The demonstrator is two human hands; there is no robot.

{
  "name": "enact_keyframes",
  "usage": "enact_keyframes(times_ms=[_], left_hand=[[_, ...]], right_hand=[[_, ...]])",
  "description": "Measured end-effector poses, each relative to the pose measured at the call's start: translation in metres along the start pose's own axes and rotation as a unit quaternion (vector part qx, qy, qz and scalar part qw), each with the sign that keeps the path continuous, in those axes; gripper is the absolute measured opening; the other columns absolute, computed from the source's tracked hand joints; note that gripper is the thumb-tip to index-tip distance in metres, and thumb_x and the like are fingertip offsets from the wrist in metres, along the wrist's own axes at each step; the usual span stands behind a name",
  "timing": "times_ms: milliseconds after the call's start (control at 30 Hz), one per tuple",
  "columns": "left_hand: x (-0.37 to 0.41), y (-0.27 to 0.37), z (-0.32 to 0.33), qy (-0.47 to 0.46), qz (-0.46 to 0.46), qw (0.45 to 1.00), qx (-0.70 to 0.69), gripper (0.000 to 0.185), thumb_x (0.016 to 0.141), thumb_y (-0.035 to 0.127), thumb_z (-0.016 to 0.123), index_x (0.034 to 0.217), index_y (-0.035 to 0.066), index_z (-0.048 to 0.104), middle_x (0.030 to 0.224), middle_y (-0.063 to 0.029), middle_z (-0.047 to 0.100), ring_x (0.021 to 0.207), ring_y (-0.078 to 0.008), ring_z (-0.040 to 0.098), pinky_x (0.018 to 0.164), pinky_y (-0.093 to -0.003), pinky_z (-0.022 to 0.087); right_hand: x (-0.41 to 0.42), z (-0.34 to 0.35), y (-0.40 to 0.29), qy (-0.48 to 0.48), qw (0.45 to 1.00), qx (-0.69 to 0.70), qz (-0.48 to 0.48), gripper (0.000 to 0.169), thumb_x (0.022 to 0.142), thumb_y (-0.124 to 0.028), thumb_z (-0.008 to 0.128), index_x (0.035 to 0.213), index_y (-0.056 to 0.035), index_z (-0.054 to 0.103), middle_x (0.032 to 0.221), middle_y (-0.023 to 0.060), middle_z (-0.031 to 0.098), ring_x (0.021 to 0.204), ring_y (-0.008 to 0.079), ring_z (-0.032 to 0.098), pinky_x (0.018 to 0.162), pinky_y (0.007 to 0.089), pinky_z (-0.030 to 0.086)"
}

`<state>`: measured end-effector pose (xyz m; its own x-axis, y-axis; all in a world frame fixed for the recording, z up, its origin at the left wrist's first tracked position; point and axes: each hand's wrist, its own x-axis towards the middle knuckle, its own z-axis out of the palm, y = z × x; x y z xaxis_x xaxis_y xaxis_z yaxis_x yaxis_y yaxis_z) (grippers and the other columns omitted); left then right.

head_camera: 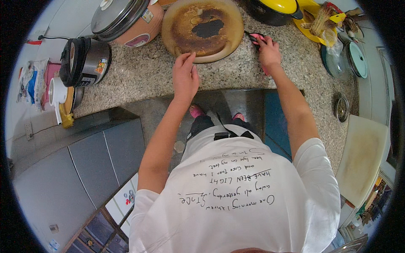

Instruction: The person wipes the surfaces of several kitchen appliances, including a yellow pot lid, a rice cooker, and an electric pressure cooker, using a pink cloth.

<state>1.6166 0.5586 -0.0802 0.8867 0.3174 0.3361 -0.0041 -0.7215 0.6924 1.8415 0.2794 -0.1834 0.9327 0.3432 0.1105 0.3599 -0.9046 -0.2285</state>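
Note:
A round, flat, tan plate-like disc (177,34) lies on the granite countertop (139,72). Brown scorch-like stains and a dark ragged patch mark its top. My left hand (186,74) is at the disc's near rim, fingertips over or against the edge; whether they touch it is unclear. Nothing shows in that hand, and its thumb stands apart from the fingers. Right of the disc, my right hand (270,54) is closed around a pink-and-black cloth-like item (255,37). The hand covers much of it, and a pink end shows below the wrist.
Left stand a large pink cooker (136,28), a dark multicooker (85,63) and a small white pan (57,91). A black pot with yellow lid (273,14), yellow basket (308,33), glass bowl (342,109) and white cutting board (362,158) are farther right.

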Motion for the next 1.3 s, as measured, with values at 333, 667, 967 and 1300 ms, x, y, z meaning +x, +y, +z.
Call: enact_keyframes(times_ms=[333, 667, 967, 1300], left_hand=[[-0.002, -0.015, -0.027, -0.068, 0.054, 0.995, 0.055, 0.057, 0.084, -0.009, 0.054, 0.137, 0.006, 0.066, 0.14, -0.0152, 0.064, 0.125, -0.0336, 0.061, 0.109, -0.0399, 0.047], [0.04, -0.058, -0.007, 0.026, -0.326, 0.909, -0.259, 0.105, 0.091, 0.031, 0.081, 0.165, -0.001, 0.012, 0.161, -0.0216, 0.033, 0.142, -0.0305, 0.044, 0.113, -0.044, 0.042], [0.107, -0.106, -0.029, -0.123, -0.388, 0.802, -0.437, 0.114, 0.087, 0.012, 0.083, 0.168, 0.023, 0.003, 0.157, -0.0123, 0.044, 0.138, -0.033, 0.049, 0.104, -0.0567, 0.044], [0.11, -0.107, -0.003, -0.073, -0.312, 0.785, -0.53, 0.096, 0.089, 0.007, 0.08, 0.162, 0.024, 0.019, 0.145, -0.0096, 0.055, 0.128, -0.0313, 0.059, 0.084, -0.0465, 0.062]], right_hand=[[-0.046, 0.01, -0.109, -0.061, 0.993, -0.09, 0.043, 0.05, 0.101, -0.019, 0.05, 0.151, -0.0251, 0.051, 0.153, 0.0082, 0.045, 0.131, 0.0372, 0.047, 0.095, 0.0542, 0.048], [-0.122, -0.005, -0.127, -0.03, 0.982, 0.144, -0.12, 0.07, 0.077, -0.003, 0.069, 0.143, -0.022, 0.061, 0.15, 0.0113, 0.053, 0.129, 0.0385, 0.051, 0.107, 0.0466, 0.047], [-0.105, -0.006, -0.104, -0.094, 0.746, 0.632, 0.188, 0.051, 0.096, 0.005, 0.059, 0.147, 0.0007, 0.055, 0.143, 0.0101, 0.062, 0.131, 0.0179, 0.056, 0.115, 0.0316, 0.039], [-0.118, 0.018, -0.093, -0.064, 0.843, 0.522, 0.112, 0.064, 0.089, 0.011, 0.058, 0.15, -0.0065, 0.054, 0.149, 0.0153, 0.053, 0.141, 0.0286, 0.049, 0.119, 0.0369, 0.037]])
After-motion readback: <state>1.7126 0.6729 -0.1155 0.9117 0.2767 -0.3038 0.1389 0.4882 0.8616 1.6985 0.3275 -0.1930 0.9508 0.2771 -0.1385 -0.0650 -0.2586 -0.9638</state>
